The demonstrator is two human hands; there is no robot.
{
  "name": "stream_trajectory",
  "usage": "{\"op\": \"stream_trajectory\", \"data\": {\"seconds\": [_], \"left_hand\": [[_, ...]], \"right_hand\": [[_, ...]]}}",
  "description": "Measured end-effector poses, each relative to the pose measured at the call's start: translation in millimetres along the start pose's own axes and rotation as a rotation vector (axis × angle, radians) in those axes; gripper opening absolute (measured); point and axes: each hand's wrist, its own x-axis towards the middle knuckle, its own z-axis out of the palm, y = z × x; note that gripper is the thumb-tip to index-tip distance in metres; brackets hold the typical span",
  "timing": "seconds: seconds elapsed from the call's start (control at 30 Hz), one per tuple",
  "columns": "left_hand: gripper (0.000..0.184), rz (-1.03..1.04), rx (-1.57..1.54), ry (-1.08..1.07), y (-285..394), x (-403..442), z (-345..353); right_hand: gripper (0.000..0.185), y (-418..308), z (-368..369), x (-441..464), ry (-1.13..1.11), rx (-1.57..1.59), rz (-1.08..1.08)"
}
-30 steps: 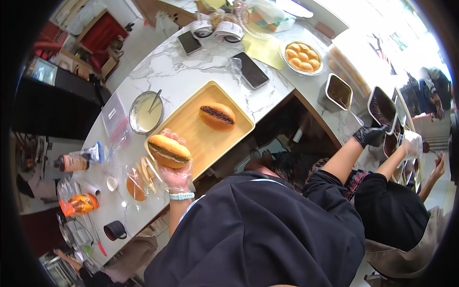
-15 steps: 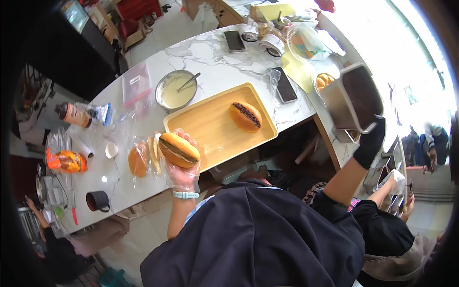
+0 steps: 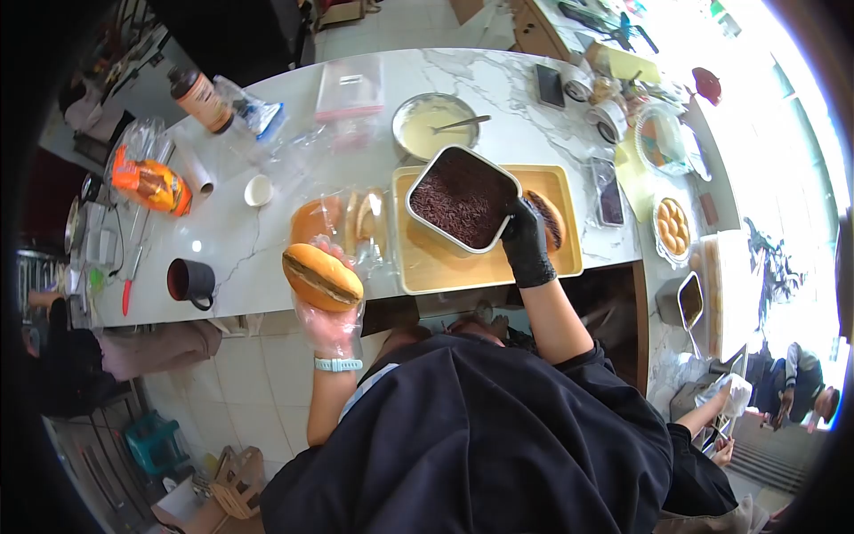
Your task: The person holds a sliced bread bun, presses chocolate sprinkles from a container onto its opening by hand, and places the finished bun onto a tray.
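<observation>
Wooden tray (image 3: 436, 271) holds finished-looking bun (image 3: 557, 214), dark sprinkles (image 3: 543, 219) along slit. Left of tray, left hand (image 3: 329, 325) has fingers curled around second bun (image 3: 322, 278), slit showing no sprinkles, seemingly unfinished. Over tray, right hand (image 3: 528, 247) grips sprinkle container (image 3: 442, 231) with fingers. Gap separates container from second bun; tray's near rim just beside tabletop (image 3: 240, 236) edge.

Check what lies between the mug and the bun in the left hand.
In the head view, only bare tabletop shows between the mug and the bun.
</observation>
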Motion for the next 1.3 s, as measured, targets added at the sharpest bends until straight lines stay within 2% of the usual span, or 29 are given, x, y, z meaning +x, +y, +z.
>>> {"op": "stream_trajectory", "data": {"seconds": [0.07, 0.1, 0.17, 0.23, 0.27, 0.3, 0.37, 0.4, 0.5, 0.6, 0.63, 0.67, 0.7, 0.8, 0.87, 0.97, 1.03, 1.17, 1.27, 1.3], "left_hand": [[0.046, -0.032, -0.012, 0.031, 14.1, -3.4, -4.9], [0.047, -0.053, -0.017, 0.051, 20.4, -6.2, -7.2], [0.049, -0.115, 0.009, 0.002, 28.5, -10.3, -1.2], [0.053, -0.151, 0.032, -0.011, 35.4, -10.1, 6.3], [0.054, -0.152, 0.043, 0.004, 38.3, -10.5, 7.5], [0.056, -0.155, 0.052, 0.019, 39.7, -11.8, 8.2], [0.060, -0.187, 0.019, 0.013, 38.8, -9.4, 11.4], [0.061, -0.199, 0.002, 0.001, 36.6, -5.4, 12.7], [0.065, -0.240, 0.063, -0.082, 27.1, 3.8, 20.5], [0.064, -0.203, 0.034, -0.045, 9.8, 7.8, 40.7], [0.064, -0.194, 0.034, -0.039, 7.0, 8.1, 44.0], [0.061, -0.270, 0.011, -0.222, 6.2, 10.5, 39.3], [0.060, -0.196, 0.047, -0.155, 2.0, 10.9, 43.2], [0.058, -0.029, 0.136, -0.002, -12.0, 7.4, 52.8], [0.056, 0.018, 0.179, 0.031, -16.2, 2.2, 54.0], [0.056, 0.008, 0.215, -0.121, -19.1, 3.5, 44.3], [0.058, -0.018, 0.181, -0.120, -24.1, 11.1, 44.1], [0.060, -0.095, 0.123, -0.137, -37.4, 25.4, 52.2], [0.063, -0.066, 0.341, -0.199, -48.0, 32.0, 56.8], [0.065, -0.055, 0.431, -0.206, -50.8, 34.5, 56.1]], "right_hand": [[0.004, 13.5, 9.6, -6.2, 0.036, 0.040, 0.047], [0.008, 17.1, 0.8, -6.7, 0.000, 0.025, -0.009], [0.016, -9.6, 4.2, -16.8, -0.005, -0.219, 0.157], [0.023, -29.4, 6.5, -19.8, 0.014, -0.886, -0.235], [0.025, -40.5, 14.3, -25.7, 0.091, -1.196, -0.419], [0.027, -58.3, 39.2, -35.8, 0.016, -1.266, -0.409], [0.033, -62.1, 48.1, -29.0, -0.287, -1.319, -0.363], [0.038, -59.0, 61.6, -26.6, -0.462, -1.400, -0.530], [0.039, -44.1, 87.4, -10.2, -0.668, -1.597, -0.169], [0.041, -44.6, 107.7, -4.9, -0.730, -1.948, -0.274], [0.042, -38.0, 104.7, 3.4, -0.831, -1.938, -0.465], [0.043, -26.0, 95.7, 15.3, -0.926, -1.915, -0.655], [0.043, -23.4, 97.0, 17.5, -1.012, -1.880, -0.847], [0.042, -22.0, 97.0, 16.5, -1.093, -1.718, -0.571], [0.040, -38.3, 91.1, 19.1, -1.092, -1.717, -0.614], [0.031, -57.6, 92.8, 19.0, -0.975, -1.698, -0.540], [0.026, -63.4, 91.7, 31.6, -0.905, -1.807, -0.470], [0.030, -65.0, 90.4, 37.5, -0.879, -1.683, -0.469], [0.036, -64.7, 81.1, 44.3, -0.993, -1.708, -0.396], [0.038, -64.1, 82.7, 40.1, -1.017, -1.613, -0.263]]}}
